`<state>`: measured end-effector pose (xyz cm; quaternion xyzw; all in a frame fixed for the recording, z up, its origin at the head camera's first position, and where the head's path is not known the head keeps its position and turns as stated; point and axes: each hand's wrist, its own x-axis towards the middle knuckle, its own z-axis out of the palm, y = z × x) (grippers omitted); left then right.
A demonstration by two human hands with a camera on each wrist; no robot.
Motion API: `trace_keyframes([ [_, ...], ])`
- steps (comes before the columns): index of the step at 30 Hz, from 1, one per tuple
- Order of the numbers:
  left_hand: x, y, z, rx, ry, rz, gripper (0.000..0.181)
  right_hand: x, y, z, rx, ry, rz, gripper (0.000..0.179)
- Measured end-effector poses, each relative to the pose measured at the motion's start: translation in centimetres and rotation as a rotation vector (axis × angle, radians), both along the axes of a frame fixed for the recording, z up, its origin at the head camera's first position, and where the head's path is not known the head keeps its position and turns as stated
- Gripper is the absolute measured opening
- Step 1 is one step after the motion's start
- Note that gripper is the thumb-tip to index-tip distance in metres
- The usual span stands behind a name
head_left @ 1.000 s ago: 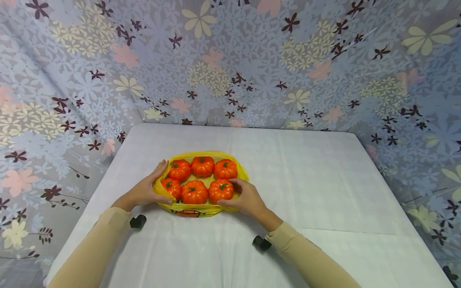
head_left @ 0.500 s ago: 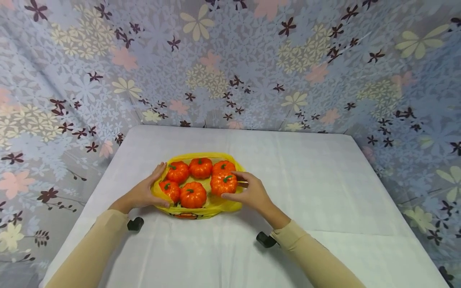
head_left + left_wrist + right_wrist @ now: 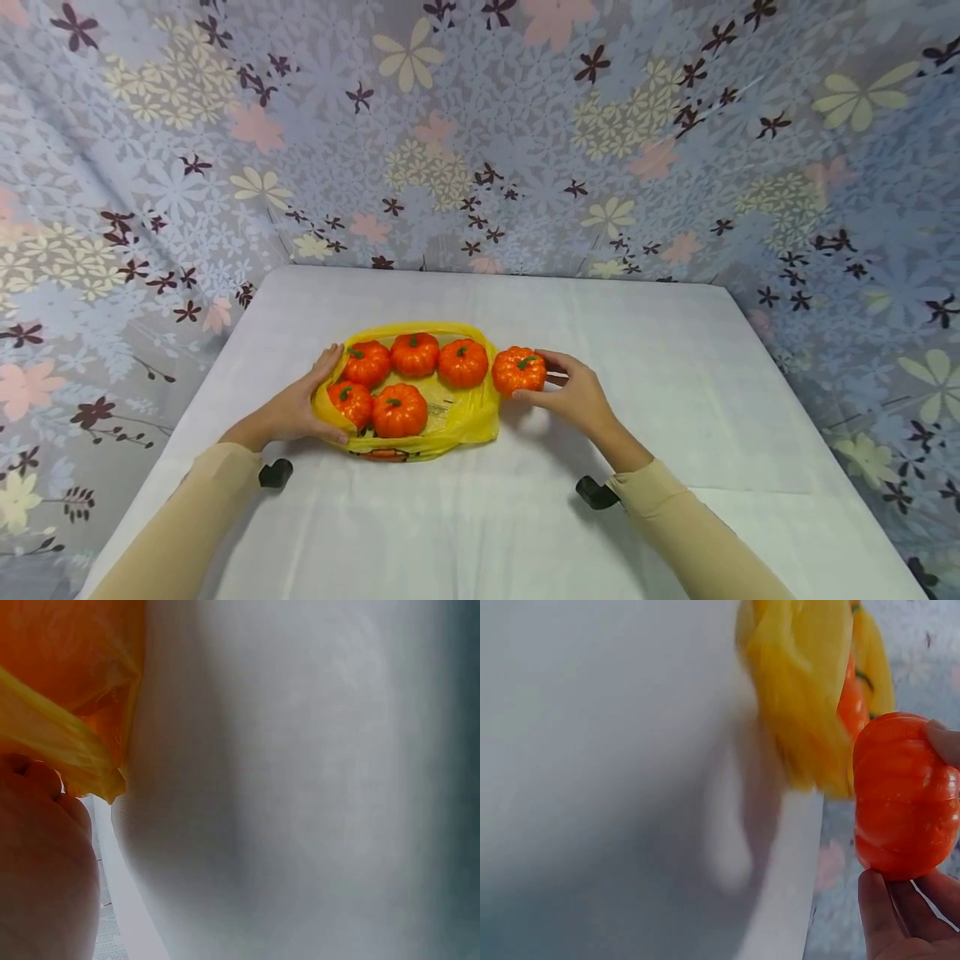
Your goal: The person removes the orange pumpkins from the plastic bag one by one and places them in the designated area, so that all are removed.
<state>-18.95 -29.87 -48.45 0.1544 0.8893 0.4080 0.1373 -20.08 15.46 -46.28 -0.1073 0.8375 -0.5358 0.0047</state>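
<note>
A small orange toy pumpkin with a green stem is in my right hand, thumb on its near side and fingers on the far side. It is beyond the right rim of a yellow plastic bag and, in the right wrist view, the held pumpkin is raised above the table. The bag lies with its mouth spread open, and several similar pumpkins sit inside. My left hand holds the bag's left side, thumb at the front edge. Yellow plastic hangs over the fingers in the left wrist view.
A white cloth covers the table, which stretches off to the right of the bag. Behind and beside it hangs a floral curtain. Black wrist camera pieces stick out by both sleeves.
My right hand has lifted the front right pumpkin out of the bag and carried it right, past the rim. The left hand stays at the bag's left side.
</note>
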Motion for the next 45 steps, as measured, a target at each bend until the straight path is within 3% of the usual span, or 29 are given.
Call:
trace_keyframes([
  [12,-0.1,0.3,0.7,-0.032,0.017,-0.004,0.139,-1.3,7.0,0.7,0.123,-0.040,-0.116,0.084],
  [23,-0.5,-0.5,1.4,-0.073,-0.011,-0.009,0.141,-2.4,12.4,1.2,0.196,-0.194,-0.253,0.093],
  [36,0.2,-0.7,0.9,-0.077,-0.027,-0.017,0.141,-3.7,17.2,0.0,0.246,-0.302,-0.259,0.102],
  [45,-0.3,0.2,0.7,-0.101,-0.014,-0.036,0.142,-3.5,19.4,-0.3,0.311,-0.359,-0.266,0.101],
])
